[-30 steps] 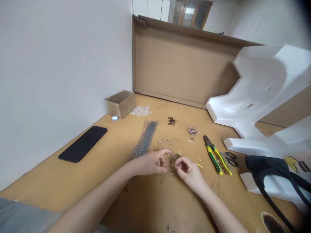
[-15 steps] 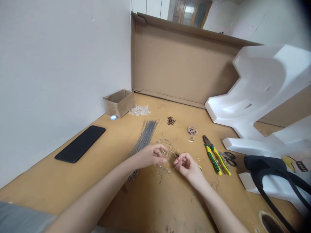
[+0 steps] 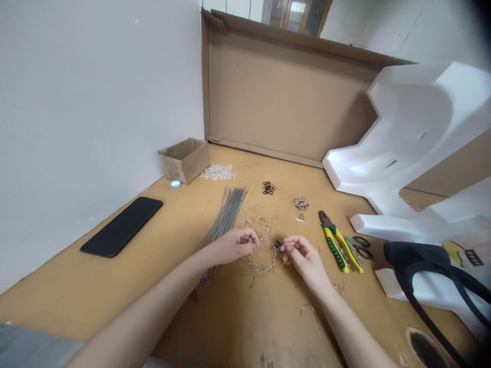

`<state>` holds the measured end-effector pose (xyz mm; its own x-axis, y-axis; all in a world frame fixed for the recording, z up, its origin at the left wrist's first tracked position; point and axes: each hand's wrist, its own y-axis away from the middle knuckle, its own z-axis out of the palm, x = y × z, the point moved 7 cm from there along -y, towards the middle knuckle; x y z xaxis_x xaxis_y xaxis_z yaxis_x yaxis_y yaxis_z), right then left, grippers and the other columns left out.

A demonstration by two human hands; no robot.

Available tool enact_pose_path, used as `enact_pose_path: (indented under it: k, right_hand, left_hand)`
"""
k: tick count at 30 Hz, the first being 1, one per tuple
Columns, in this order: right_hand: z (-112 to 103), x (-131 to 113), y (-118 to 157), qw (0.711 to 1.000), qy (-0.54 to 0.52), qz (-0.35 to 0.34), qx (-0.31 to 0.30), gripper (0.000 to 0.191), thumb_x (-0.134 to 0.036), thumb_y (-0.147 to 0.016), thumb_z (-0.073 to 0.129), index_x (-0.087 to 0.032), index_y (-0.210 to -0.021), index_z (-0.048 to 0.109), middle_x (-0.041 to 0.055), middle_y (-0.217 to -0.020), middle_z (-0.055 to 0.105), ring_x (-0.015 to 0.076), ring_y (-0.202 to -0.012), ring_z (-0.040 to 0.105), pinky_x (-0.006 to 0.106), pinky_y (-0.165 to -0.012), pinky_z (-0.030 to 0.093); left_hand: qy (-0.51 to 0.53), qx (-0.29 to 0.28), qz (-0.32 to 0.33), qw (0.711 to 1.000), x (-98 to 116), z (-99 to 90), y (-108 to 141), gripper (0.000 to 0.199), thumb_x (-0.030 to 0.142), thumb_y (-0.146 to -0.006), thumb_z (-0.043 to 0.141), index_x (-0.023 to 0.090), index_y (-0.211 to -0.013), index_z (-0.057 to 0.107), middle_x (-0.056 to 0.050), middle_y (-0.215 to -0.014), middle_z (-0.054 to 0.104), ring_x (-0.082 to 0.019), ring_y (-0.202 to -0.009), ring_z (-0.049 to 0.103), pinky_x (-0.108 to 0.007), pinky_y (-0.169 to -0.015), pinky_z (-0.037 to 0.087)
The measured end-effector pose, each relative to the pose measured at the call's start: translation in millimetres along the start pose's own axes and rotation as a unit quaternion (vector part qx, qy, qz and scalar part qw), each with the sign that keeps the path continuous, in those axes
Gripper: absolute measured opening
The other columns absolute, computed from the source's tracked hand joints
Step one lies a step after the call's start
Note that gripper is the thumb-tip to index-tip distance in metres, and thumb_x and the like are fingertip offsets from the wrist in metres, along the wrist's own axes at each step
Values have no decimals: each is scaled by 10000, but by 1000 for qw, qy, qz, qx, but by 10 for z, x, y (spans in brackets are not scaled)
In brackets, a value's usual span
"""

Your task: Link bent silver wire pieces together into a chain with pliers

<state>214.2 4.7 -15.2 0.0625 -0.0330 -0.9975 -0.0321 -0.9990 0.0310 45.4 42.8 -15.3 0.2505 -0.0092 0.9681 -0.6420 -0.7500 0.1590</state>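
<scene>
My left hand is closed, its thumb and fingertips pinching the left side of a thin wire ring. Across from it, my right hand pinches the wire at the ring's right side; a short curved end shows below those fingers. More loops of thin wire lie on the table just behind the ring. A bundle of straight grey wires reaches from beyond my left wrist to underneath it. Something yellow, mostly hidden, lies under my right hand.
Yellow-green pliers and black-handled scissors lie at right, near white foam. Behind are black rings, a wire coil, clear small pieces and a cardboard box. A black phone lies left.
My left fingers have closed from a spread pose onto the wire ring. My right hand has shifted slightly to the right, and the view has tilted a little.
</scene>
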Motion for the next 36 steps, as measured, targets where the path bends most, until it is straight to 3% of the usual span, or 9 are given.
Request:
enact_pose_path:
  k: [7, 16, 23, 27, 30, 33, 36]
  right_hand:
    - [16, 38, -2, 998, -53, 13, -11, 340, -360, -718, 623, -192, -979, 486, -25, -727, 549, 101, -532, 574, 236, -516, 444]
    - [47, 81, 20, 999, 22, 28, -39, 349, -391, -736, 585, -133, -970, 578, -9, -597, 564, 123, -535, 558, 274, -585, 461]
    - [55, -75, 50, 977, 192, -91, -18, 272, -353, -801, 522, -162, -927, 669, 33, -688, 570, 143, -611, 556, 288, -632, 453]
    - [89, -107, 70, 962, 243, -125, -20, 254, -337, -808, 517, -175, -919, 678, 64, -769, 594, 162, -683, 558, 282, -631, 452]
    - [92, -47, 67, 972, 214, -94, -28, 267, -344, -797, 531, -171, -952, 662, 49, -744, 593, 142, -613, 551, 278, -601, 456]
    - [92, 36, 59, 993, 109, -30, -46, 299, -361, -788, 529, -164, -988, 633, 34, -750, 595, 112, -546, 540, 276, -579, 468]
    - [126, 30, 67, 996, 27, -8, -81, 282, -322, -778, 517, -169, -993, 616, 42, -818, 606, 100, -558, 542, 273, -584, 472]
  left_hand:
    - [3, -9, -4, 1000, -41, 22, -11, 140, 203, -692, 469, 170, -824, 504, 30, -652, 539, -100, -579, 505, -224, -560, 405]
    - [-23, -13, -3, 1000, -29, 23, 7, 129, 223, -729, 483, 177, -845, 515, 28, -682, 553, -104, -618, 516, -225, -599, 416]
    - [-29, -15, 0, 999, -48, 40, 1, 132, 260, -760, 490, 177, -858, 522, 30, -674, 547, -100, -607, 517, -219, -598, 413]
    - [-43, -22, 9, 999, -9, 54, 21, 136, 284, -792, 458, 182, -855, 524, 18, -694, 585, -109, -636, 538, -225, -617, 415]
    - [-58, -25, 14, 998, 18, 63, 36, 145, 302, -798, 456, 177, -782, 527, 18, -681, 587, -109, -635, 538, -220, -618, 411]
    - [-60, -27, 13, 998, 1, 74, 37, 167, 325, -802, 454, 178, -774, 528, 20, -675, 590, -108, -625, 539, -213, -601, 405]
    - [-53, -27, 14, 998, -31, 79, 23, 172, 327, -804, 449, 180, -812, 537, 20, -674, 590, -108, -615, 538, -206, -575, 395]
